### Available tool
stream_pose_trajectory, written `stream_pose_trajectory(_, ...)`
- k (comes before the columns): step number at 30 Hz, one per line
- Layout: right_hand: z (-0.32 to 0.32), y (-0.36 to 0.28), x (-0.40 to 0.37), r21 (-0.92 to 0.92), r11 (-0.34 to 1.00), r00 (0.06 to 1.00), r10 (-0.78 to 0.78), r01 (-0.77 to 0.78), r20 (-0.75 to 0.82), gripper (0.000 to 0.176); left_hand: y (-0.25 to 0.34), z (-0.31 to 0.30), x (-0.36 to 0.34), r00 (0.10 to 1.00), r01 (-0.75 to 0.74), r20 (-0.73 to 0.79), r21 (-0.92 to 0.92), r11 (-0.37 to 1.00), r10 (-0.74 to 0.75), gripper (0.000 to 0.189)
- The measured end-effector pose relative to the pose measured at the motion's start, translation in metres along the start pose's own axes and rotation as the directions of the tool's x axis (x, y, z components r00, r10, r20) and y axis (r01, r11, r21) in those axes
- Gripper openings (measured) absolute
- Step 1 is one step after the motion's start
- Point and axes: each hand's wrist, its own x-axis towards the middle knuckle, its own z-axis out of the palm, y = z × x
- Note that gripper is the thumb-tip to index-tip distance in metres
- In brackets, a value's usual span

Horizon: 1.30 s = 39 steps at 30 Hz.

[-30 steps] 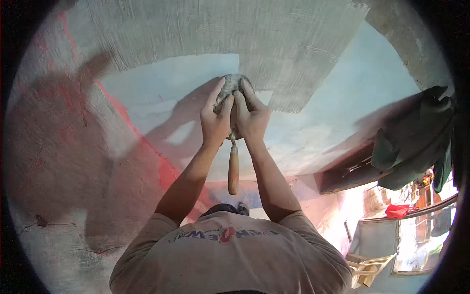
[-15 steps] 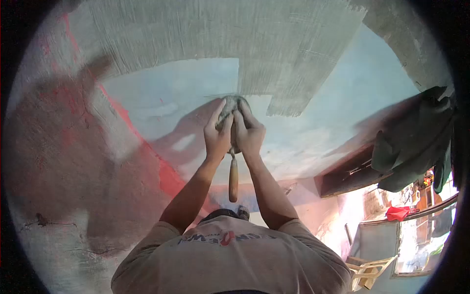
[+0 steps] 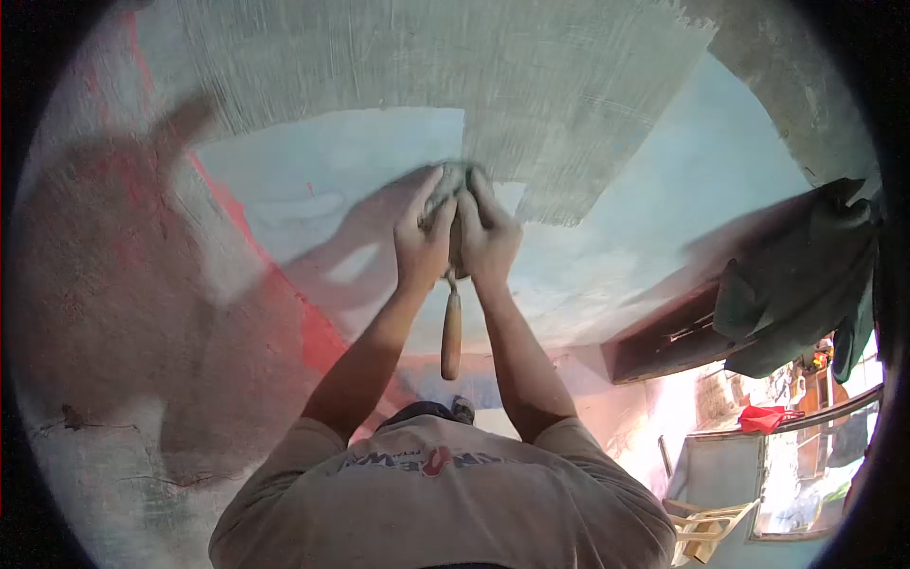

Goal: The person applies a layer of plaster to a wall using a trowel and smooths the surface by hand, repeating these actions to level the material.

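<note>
- A grey, mortar-caked metal plastering trowel (image 3: pixel 451 330) with a brown wooden handle lies flat against the surface ahead, its blade under both hands and its handle pointing back toward the person between the two wrists.
- The left hand (image 3: pixel 422 245) is clamped on the blade's left side, fingers stretched forward over it and thumb tucked in beside the right hand.
- The right hand (image 3: pixel 489 242) is closed on the blade's right side in the same way; the two hands touch each other along the thumbs.
- The blade's far edge, just past the fingertips, is blurred, so its outline is probably only partly shown.
- Just beyond the fingertips begins a broad patch of rough grey plaster (image 3: pixel 531 85) with comb-like streaks.
- Under and left of the left hand is a smooth pale blue painted surface (image 3: pixel 322 161), bordered farther left by a red painted stripe (image 3: pixel 284 284).
- Well to the right of the right hand hangs a dark green cloth (image 3: pixel 806 275).
- Nearer the person on that side are a small red object (image 3: pixel 763 418) and a grey-framed window (image 3: pixel 716 474).
- Below the forearms is the person's beige printed T-shirt (image 3: pixel 445 517).
</note>
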Motion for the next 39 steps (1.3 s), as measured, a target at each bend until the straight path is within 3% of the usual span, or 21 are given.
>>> stream_pose_trajectory(1,0.0,-0.014,0.007,0.123,0.98,0.988,0.15,-0.155,0.043,0.038,0.005,0.002,0.011,1.0,-0.019,0.002,0.0,1.0,0.019,0.044)
stream_pose_trajectory(4,-0.002,-0.021,0.011,0.113,0.976,0.982,0.182,-0.187,0.059,0.038,0.004,0.004,0.013,0.999,-0.031,-0.009,0.003,1.0,0.031,0.045)
stream_pose_trajectory(5,0.002,0.002,0.003,0.034,0.999,1.0,0.003,-0.003,-0.008,0.037,-0.003,0.002,0.003,1.0,-0.012,-0.009,-0.008,1.0,0.012,0.045)
stream_pose_trajectory(8,0.002,0.036,-0.022,0.058,0.998,1.0,0.012,-0.013,0.018,0.037,-0.017,-0.002,-0.01,0.999,0.054,0.001,-0.055,0.997,-0.054,0.047)
stream_pose_trajectory(9,0.001,0.039,-0.021,-0.017,1.0,1.0,-0.009,0.01,0.016,0.037,-0.018,-0.004,-0.008,0.999,0.052,0.004,-0.057,0.997,-0.052,0.047)
stream_pose_trajectory(12,0.004,-0.016,0.014,0.057,0.997,0.999,0.041,-0.042,0.027,0.036,0.007,0.002,0.017,0.998,-0.052,-0.028,-0.01,0.999,0.052,0.047)
stream_pose_trajectory(13,0.005,-0.026,0.024,0.041,0.999,1.0,0.005,-0.006,0.006,0.036,0.023,0.002,0.024,1.0,-0.021,-0.012,-0.01,1.0,0.021,0.047)
stream_pose_trajectory(17,0.001,-0.016,0.011,0.038,0.993,0.993,0.107,-0.108,0.045,0.038,0.03,0.003,0.01,0.998,0.065,-0.021,-0.032,0.997,-0.065,0.047)
stream_pose_trajectory(19,0.003,0.012,-0.007,0.036,0.995,0.994,0.093,-0.095,0.057,0.039,0.003,-0.002,-0.002,0.999,0.025,-0.021,-0.005,1.0,-0.025,0.047)
stream_pose_trajectory(21,-0.001,-0.002,-0.004,0.007,0.996,0.993,0.093,-0.094,0.074,0.04,-0.006,-0.004,-0.001,1.0,0.013,-0.01,0.011,1.0,-0.013,0.047)
stream_pose_trajectory(24,0.01,-0.032,0.03,0.095,0.995,1.0,0.004,-0.002,-0.02,0.039,0.035,0.004,0.034,0.997,-0.076,-0.007,-0.015,0.997,0.076,0.047)
stream_pose_trajectory(25,0.01,-0.036,0.038,0.15,0.986,0.997,0.077,-0.078,0.014,0.038,0.048,0.004,0.04,0.998,-0.057,-0.009,0.028,0.998,0.058,0.047)
stream_pose_trajectory(28,0.01,-0.027,0.026,0.116,0.992,0.999,0.041,-0.039,-0.01,0.037,0.039,0.002,0.029,1.0,0.0,-0.012,-0.008,1.0,0.0,0.047)
stream_pose_trajectory(29,0.008,-0.017,0.016,0.011,0.999,0.999,0.032,-0.032,-0.002,0.037,0.028,0.0,0.019,1.0,0.004,-0.024,-0.003,1.0,-0.004,0.048)
stream_pose_trajectory(31,0.013,0.018,0.001,0.02,0.999,0.999,-0.044,0.045,-0.028,0.037,0.005,-0.007,0.006,1.0,-0.005,-0.013,0.036,0.999,0.006,0.048)
stream_pose_trajectory(32,0.013,0.003,-0.002,0.023,0.997,0.996,-0.075,0.076,-0.04,0.037,0.0,-0.009,0.002,1.0,-0.003,-0.008,0.059,0.998,0.004,0.048)
stream_pose_trajectory(33,0.005,-0.012,-0.002,0.035,0.993,0.993,0.113,-0.115,0.038,0.039,-0.006,-0.008,0.006,0.999,0.033,-0.006,-0.011,0.999,-0.033,0.047)
stream_pose_trajectory(36,0.012,-0.038,0.031,0.039,0.999,1.0,0.003,-0.001,-0.031,0.037,0.038,-0.001,0.039,0.996,-0.093,0.009,0.089,0.992,0.092,0.047)
stream_pose_trajectory(39,0.012,-0.044,0.036,0.07,0.997,0.999,-0.021,0.023,-0.03,0.038,0.051,0.002,0.041,0.998,-0.056,0.001,0.032,0.998,0.056,0.046)
